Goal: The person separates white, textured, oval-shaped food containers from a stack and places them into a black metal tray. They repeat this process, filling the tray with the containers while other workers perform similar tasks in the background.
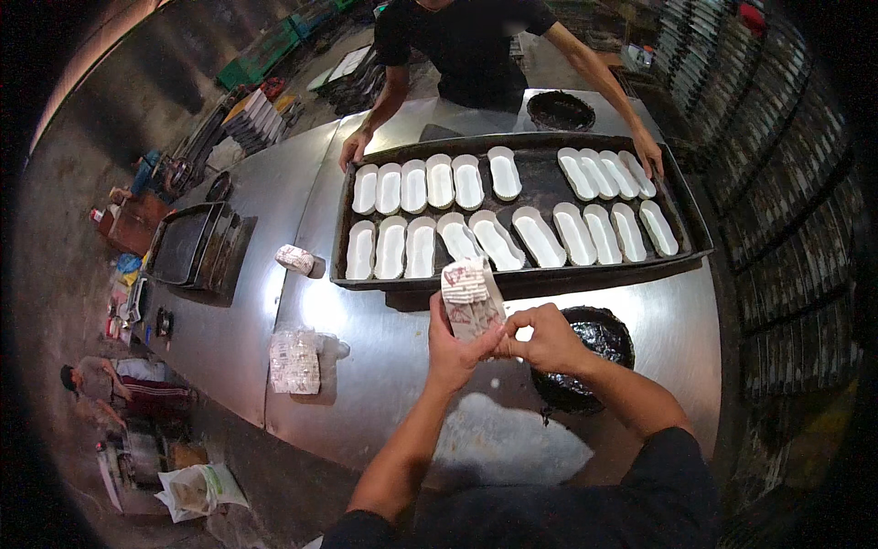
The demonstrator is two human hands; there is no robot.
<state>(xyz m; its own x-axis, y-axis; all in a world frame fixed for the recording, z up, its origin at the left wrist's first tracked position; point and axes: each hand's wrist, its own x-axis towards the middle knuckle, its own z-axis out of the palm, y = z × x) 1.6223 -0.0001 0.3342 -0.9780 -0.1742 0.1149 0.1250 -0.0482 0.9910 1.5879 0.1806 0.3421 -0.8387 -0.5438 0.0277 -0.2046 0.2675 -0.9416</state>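
Head view: the left hand [455,346] is gripping a stack of white paper liners [469,295], held upright just above its palm, while the right hand [541,339] is pinching the stack's lower edge, apparently separating one liner. Beyond both hands, the dark tray [540,179] is filling; the next move calls for placing a liner into a remaining gap.

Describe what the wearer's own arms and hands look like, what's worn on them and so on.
Both forearms come in from the lower edge bare. The left hand and right hand wear no gloves, and no watch, ring or wristband shows. A dark, short sleeve covers the right upper arm, ending above the elbow; a bit of the same dark cloth shows at the left upper arm. No markings are visible.
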